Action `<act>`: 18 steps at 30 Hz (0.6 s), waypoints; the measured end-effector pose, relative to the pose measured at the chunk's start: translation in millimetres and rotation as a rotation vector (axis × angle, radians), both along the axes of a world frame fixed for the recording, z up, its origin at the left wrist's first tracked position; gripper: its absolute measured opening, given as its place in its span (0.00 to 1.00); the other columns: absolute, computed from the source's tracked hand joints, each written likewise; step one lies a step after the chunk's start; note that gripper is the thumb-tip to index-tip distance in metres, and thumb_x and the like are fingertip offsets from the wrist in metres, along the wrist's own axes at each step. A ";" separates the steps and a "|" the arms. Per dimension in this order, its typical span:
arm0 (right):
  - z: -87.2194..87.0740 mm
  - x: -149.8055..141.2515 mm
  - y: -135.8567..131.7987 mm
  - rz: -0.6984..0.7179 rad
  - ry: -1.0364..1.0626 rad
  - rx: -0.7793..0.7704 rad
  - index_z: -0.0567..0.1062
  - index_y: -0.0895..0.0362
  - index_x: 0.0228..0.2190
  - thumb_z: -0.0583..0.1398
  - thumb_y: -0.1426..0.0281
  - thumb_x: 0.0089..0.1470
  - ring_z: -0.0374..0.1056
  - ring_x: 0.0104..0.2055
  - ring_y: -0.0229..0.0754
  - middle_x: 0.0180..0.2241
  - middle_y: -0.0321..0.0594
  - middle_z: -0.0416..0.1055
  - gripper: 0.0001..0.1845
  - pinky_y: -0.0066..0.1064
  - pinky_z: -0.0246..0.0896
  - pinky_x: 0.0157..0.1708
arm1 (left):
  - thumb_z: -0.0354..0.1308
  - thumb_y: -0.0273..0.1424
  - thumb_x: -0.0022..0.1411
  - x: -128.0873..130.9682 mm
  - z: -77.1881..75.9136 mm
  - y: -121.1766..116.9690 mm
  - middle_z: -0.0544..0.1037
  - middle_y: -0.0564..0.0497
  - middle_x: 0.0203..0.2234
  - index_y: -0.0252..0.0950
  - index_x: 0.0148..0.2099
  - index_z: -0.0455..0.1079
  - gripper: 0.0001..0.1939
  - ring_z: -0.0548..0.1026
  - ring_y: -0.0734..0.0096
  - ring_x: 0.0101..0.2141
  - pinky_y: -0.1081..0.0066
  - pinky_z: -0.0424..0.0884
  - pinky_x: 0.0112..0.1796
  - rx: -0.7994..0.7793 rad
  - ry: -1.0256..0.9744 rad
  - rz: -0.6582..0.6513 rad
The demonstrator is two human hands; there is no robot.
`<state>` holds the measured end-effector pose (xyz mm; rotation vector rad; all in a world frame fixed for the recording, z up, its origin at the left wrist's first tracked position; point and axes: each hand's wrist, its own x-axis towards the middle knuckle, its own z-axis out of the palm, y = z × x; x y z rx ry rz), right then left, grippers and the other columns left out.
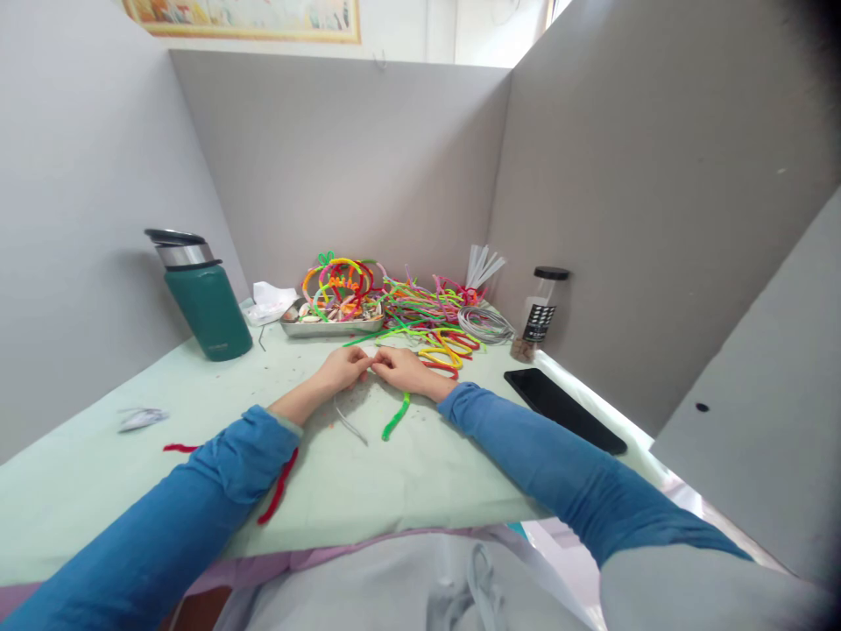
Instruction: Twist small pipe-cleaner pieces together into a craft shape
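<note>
My left hand [342, 368] and my right hand [399, 368] meet over the middle of the table, fingertips pinched together. A small whitish piece [370, 350] shows at their fingertips, too small to name. Below my left hand a thin grey wire [351, 419] comes out and curves toward me. A green pipe cleaner [395, 419] extends from under my right hand; whether the hand grips it is hidden. Bent yellow and red pipe cleaners [447, 350] lie just beyond my right wrist. Red pipe cleaner pieces [279, 486] lie by my left forearm.
At the back, a metal tray [332, 329] holds colourful pipe-cleaner shapes, beside a pipe-cleaner pile [424, 302] and a wire coil [484, 324]. A green flask [208, 307] and crumpled tissue [271, 302] stand left. To the right are a bottle [537, 315] and phone [561, 410]. Grey partitions enclose the table.
</note>
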<state>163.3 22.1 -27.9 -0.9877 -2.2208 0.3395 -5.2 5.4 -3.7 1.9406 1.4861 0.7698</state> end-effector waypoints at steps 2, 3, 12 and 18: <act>-0.7 -0.1 0.7 -0.002 0.000 0.004 0.71 0.58 0.29 0.55 0.67 0.55 0.59 0.27 0.34 0.26 0.34 0.68 0.08 0.25 0.47 0.28 | 0.53 0.44 0.55 0.9 1.2 -1.0 0.69 0.58 0.16 0.35 0.31 0.63 0.16 0.59 0.81 0.12 0.76 0.54 0.16 0.001 0.003 0.002; -1.0 -0.3 0.8 -0.002 -0.001 0.004 0.71 0.58 0.29 0.55 0.67 0.55 0.59 0.27 0.34 0.26 0.34 0.68 0.08 0.25 0.47 0.28 | 0.53 0.44 0.55 1.2 1.8 -1.5 0.69 0.58 0.16 0.35 0.31 0.63 0.15 0.59 0.81 0.12 0.76 0.54 0.16 -0.001 0.004 0.006; -3.2 -2.0 3.8 -0.014 -0.010 0.008 0.72 0.58 0.30 0.55 0.66 0.55 0.60 0.28 0.35 0.27 0.35 0.69 0.09 0.25 0.48 0.29 | 0.51 0.39 0.56 0.5 2.2 -1.3 0.69 0.57 0.16 0.35 0.31 0.63 0.11 0.59 0.80 0.12 0.76 0.54 0.16 0.018 0.011 0.002; -3.4 -1.9 4.0 -0.018 -0.020 0.019 0.72 0.58 0.30 0.54 0.66 0.56 0.61 0.29 0.35 0.28 0.36 0.70 0.09 0.25 0.47 0.29 | 0.50 0.37 0.56 0.4 1.4 -1.7 0.69 0.58 0.16 0.36 0.31 0.63 0.09 0.59 0.80 0.12 0.77 0.55 0.16 0.034 0.018 0.016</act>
